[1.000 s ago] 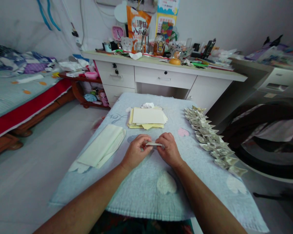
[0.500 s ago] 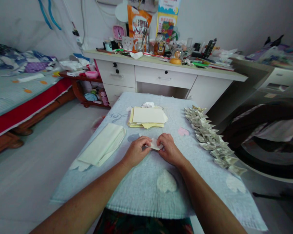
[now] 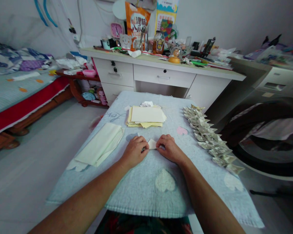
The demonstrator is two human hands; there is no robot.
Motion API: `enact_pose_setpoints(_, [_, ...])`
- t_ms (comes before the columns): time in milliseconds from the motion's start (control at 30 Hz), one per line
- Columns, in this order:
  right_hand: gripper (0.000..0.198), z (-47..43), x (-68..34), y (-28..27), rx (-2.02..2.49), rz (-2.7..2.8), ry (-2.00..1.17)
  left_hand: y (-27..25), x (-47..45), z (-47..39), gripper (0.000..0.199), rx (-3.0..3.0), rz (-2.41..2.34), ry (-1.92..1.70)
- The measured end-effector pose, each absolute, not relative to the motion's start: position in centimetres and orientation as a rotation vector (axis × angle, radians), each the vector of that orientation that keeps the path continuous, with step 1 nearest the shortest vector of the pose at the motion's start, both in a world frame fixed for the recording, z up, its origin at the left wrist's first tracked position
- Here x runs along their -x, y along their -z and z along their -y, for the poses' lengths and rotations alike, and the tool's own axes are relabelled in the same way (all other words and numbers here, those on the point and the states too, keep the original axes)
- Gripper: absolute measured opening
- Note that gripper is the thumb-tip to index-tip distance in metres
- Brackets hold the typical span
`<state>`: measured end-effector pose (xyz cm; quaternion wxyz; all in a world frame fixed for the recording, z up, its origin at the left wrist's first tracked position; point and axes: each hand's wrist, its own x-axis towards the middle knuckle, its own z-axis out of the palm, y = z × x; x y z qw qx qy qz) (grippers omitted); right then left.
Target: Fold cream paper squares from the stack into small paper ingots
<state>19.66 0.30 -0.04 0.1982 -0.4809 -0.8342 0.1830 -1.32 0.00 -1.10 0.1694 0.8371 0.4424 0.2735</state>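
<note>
Between my two hands is a small folded piece of pale paper [image 3: 152, 144], low over the cloth-covered table [image 3: 139, 195]. My left hand [image 3: 136, 149] pinches its left end, and my right hand [image 3: 169, 147] pinches the right end. The fingers hide both ends of the paper. Just beyond my hands lies a stack of cream and yellow paper sheets [image 3: 147, 114]. To the left rests a larger folded pale sheet [image 3: 99, 143]. Along the right side runs a row of folded paper pieces with pointed tips [image 3: 207, 131], nested into one another.
A crumpled white tissue [image 3: 146, 104] sits behind the stack. Past the table stands a white desk [image 3: 164, 76] crowded with jars, a pink clock [image 3: 116, 30] and an orange bag [image 3: 137, 22]. A bed [image 3: 26, 87] is at left, a washing machine [image 3: 278, 84] at right.
Both hands have turned more palm-down, with the fingers lower around the paper. The paper now shows a raised point above a straight lower edge. The whole view has shifted slightly.
</note>
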Motion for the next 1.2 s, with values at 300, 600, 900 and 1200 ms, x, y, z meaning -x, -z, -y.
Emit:
enact_pose_setpoints(300, [0.005,-0.7,-20.0,0.5,1.431,2.19,-0.558,1.5,1.5,-0.3,0.012,-2.33,-1.312,-0.765])
enact_pose_setpoints(600, [0.012,-0.7,-19.5,0.6,1.571,2.17,-0.481,1.7,1.4,-0.3,0.011,-2.264,-1.487,-0.758])
enact_pose_setpoints(900, [0.017,-0.9,-19.3,1.0,1.638,2.169,-0.426,1.4,1.3,-0.2,0.016,-2.265,-1.54,-0.72])
enact_pose_setpoints(1200, [0.014,-0.8,-18.8,0.9,1.701,2.137,-0.397,1.4,0.9,-0.1,0.015,-2.318,-1.633,-0.701])
